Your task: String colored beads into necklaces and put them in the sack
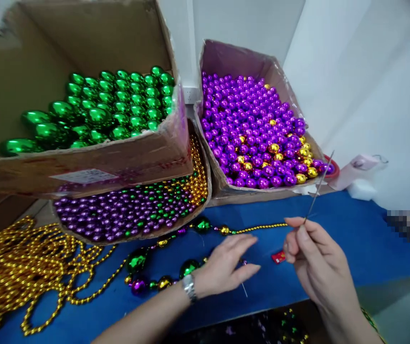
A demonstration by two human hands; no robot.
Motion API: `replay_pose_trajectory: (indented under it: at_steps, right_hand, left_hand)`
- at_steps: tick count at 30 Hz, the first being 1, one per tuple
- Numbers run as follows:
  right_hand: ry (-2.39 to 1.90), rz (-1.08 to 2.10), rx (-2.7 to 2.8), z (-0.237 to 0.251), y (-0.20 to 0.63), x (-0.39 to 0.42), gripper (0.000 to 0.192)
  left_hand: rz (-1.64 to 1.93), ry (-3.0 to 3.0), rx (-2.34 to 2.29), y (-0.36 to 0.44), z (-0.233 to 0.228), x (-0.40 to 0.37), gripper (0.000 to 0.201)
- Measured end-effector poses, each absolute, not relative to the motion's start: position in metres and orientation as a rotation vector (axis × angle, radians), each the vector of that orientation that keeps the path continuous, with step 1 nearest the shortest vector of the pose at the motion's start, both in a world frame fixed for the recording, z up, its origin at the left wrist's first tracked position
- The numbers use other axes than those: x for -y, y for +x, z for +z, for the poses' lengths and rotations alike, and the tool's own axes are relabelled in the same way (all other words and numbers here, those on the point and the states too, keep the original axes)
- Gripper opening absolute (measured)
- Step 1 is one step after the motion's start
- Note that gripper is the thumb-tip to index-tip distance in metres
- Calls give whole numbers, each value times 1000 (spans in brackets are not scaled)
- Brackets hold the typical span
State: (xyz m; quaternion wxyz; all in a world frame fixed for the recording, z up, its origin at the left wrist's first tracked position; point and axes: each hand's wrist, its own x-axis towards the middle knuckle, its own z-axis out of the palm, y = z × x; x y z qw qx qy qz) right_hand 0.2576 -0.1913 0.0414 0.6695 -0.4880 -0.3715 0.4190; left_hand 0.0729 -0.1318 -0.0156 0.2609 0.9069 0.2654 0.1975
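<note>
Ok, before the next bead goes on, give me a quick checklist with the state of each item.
1. Needle gripped: ok, the right hand pinches its lower end, tip pointing up.
2. Thread on the needle: cannot tell, too fine to see.
3. Left hand on the work: ok, it lies flat on the blue table over the bead strand.
4. Strand laid out: ok, green, gold and purple beads run across the cloth to the thin gold chain.
5. Bead supply near: ok, the purple bead box sits open just behind the hands.
6. Small red item by the right hand: cannot tell what it is.
</note>
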Motion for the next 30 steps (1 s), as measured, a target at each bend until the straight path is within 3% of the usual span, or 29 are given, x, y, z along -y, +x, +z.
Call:
replay_pose_trajectory:
  at_steps: [3, 12, 20, 25, 30]
  right_hand:
    - [-1064, 908, 784, 44, 265, 190, 23]
    - [-1169, 760, 467, -2, 351, 182, 29]
    - [-1130, 606, 510, 15, 357, 178, 28]
    - [-1094, 593, 575, 26, 339, 177, 26]
    - [-1143, 561, 612, 30, 327, 175, 27]
  left_hand:
    - [395, 2540, -594, 92, -34, 132, 24]
    - [185, 2780, -776, 77, -63, 127, 28]
    - [166, 2737, -799, 74, -62, 122, 26]
    - [394, 2582, -848, 55, -33, 118, 32]
    - [747, 2384, -906, 3, 48, 125, 26]
